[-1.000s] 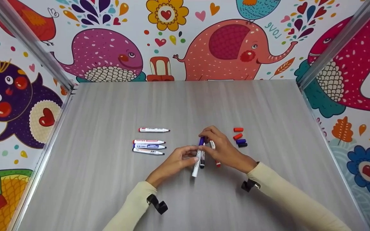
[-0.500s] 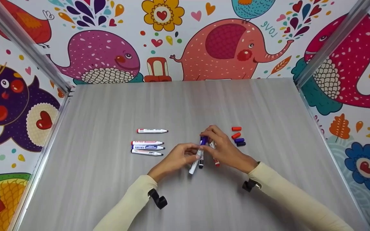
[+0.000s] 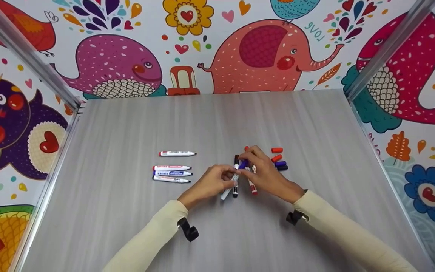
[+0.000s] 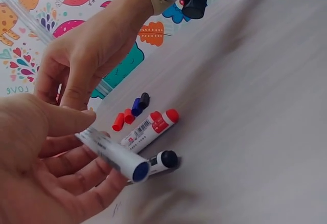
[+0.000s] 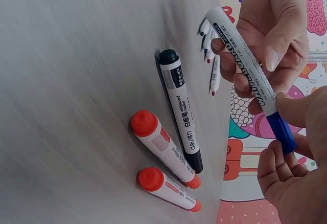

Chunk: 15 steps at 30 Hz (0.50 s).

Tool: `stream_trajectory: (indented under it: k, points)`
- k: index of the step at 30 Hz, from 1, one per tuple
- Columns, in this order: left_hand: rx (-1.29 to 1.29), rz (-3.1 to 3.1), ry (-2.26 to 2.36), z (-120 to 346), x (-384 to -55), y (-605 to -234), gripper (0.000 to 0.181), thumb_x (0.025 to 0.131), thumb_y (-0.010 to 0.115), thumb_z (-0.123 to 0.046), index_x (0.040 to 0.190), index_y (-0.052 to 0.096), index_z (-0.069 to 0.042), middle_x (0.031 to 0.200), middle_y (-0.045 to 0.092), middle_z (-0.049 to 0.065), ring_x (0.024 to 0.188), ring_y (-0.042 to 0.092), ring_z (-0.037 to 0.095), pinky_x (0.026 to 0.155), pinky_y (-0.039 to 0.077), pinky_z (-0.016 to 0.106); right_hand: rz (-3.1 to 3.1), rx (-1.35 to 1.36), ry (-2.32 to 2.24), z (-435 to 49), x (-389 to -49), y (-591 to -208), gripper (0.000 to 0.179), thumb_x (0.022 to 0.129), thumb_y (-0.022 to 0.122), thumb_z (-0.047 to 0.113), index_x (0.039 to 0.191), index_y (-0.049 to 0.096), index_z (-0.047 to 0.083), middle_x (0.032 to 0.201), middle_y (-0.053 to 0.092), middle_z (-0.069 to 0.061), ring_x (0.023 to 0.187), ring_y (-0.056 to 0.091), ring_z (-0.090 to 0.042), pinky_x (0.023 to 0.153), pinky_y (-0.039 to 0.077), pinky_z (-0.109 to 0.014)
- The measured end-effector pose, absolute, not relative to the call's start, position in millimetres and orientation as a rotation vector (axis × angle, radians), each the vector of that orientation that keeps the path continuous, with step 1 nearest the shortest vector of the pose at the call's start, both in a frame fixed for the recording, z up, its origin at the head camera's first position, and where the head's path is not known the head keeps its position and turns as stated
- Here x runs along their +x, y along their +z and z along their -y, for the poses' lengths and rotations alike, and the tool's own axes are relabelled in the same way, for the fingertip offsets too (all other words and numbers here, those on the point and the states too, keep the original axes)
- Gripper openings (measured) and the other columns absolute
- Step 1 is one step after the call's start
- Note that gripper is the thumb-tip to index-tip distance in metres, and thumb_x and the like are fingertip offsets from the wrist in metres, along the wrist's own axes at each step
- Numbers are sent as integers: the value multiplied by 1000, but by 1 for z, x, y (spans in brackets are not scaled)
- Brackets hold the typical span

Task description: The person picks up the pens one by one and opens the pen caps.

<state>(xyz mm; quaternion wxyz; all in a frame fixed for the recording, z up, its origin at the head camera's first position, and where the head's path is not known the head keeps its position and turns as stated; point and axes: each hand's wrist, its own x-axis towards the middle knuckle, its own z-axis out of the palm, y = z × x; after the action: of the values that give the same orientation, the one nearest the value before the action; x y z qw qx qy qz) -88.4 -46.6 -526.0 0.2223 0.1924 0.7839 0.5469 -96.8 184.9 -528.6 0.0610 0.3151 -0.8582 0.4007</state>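
Note:
A white whiteboard marker [image 5: 242,60] with a blue cap [image 5: 281,132] is held in the air between both hands, over the table's middle. My left hand [image 3: 212,183] holds its white barrel between thumb and fingers; the barrel's blue end shows in the left wrist view. My right hand [image 3: 266,173] pinches the blue cap, which is on the marker in the right wrist view. Beneath the hands lie a capped black marker [image 5: 180,106] and two capped red markers, one nearer [image 5: 163,150] and one farther [image 5: 171,189] from the black one.
Several uncapped markers lie to the left: a red-ended one [image 3: 178,153] by itself, and a close group with a blue-labelled marker [image 3: 172,173]. Loose red, blue and black caps [image 3: 280,164] lie right of the right hand. Printed panels border the grey table [image 3: 127,128].
The hands have turned the held marker, so its white end swings left and slightly up in the head view. The left hand rises slightly. More of the capped black and red markers now shows.

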Motion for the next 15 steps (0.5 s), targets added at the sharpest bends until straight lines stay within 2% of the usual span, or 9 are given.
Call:
stream_trajectory:
  k: [4, 10, 15]
  points:
    - [589, -2276, 1420, 45, -90, -523, 28, 99, 76, -4, 126, 76, 2, 108, 77, 7, 93, 67, 12, 85, 57, 31, 2629, 929, 1219, -185, -96, -529, 34, 95, 86, 14, 123, 73, 0, 114, 57, -7, 97, 66, -17, 84, 60, -33]
    - [704, -2461, 1272, 43, -89, -519, 20, 97, 76, 0, 118, 79, 0, 97, 77, 5, 84, 62, 11, 76, 53, 30, 2662, 927, 1216, -186, -94, -532, 24, 96, 86, 15, 115, 76, 3, 110, 58, -8, 95, 64, -18, 80, 59, -39]
    - [758, -2612, 1084, 42, -87, -516, 20, 99, 78, -2, 119, 80, -4, 102, 77, 5, 88, 64, 16, 81, 56, 37, 2713, 947, 1197, -186, -93, -533, 20, 98, 84, 13, 114, 75, 4, 111, 57, -7, 98, 64, -19, 83, 60, -37]
